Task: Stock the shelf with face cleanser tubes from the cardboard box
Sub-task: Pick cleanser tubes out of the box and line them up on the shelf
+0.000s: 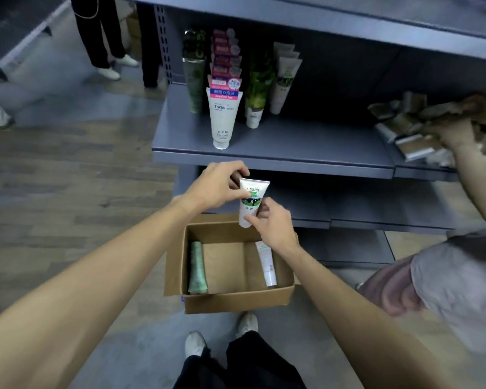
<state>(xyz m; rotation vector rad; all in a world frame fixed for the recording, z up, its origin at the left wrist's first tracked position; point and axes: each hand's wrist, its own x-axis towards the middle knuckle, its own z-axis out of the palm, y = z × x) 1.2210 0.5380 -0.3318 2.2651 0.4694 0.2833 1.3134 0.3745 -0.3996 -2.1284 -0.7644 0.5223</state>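
White plastic with a green and black picture, the face cleanser tube (251, 202) is held upright, cap down, above the far rim of the cardboard box (236, 300). The left hand (216, 186) sits at 10 o'clock of the tube, its fingers curled round the crimped top end. The right hand (272, 226) sits at 4 o'clock, thumb and fingers pinching the lower part near the cap.

The box stands open on the floor at 12 o'clock of the person's white shoes (222, 336). Inside it a green tube (197, 269) lies along the left wall and a white tube (267, 263) lies along the right wall, well apart.

At 12 o'clock of the held tube, the grey shelf (292, 141) carries rows of standing tubes: a dark green row (194, 80), a white and pink row (224, 116) reaching nearest the front edge, a leaf-printed row (257, 99) and a pale row (284, 80).

At 3 o'clock another person's hand (455, 133) rests among blurred packets (404, 130) on the shelf.
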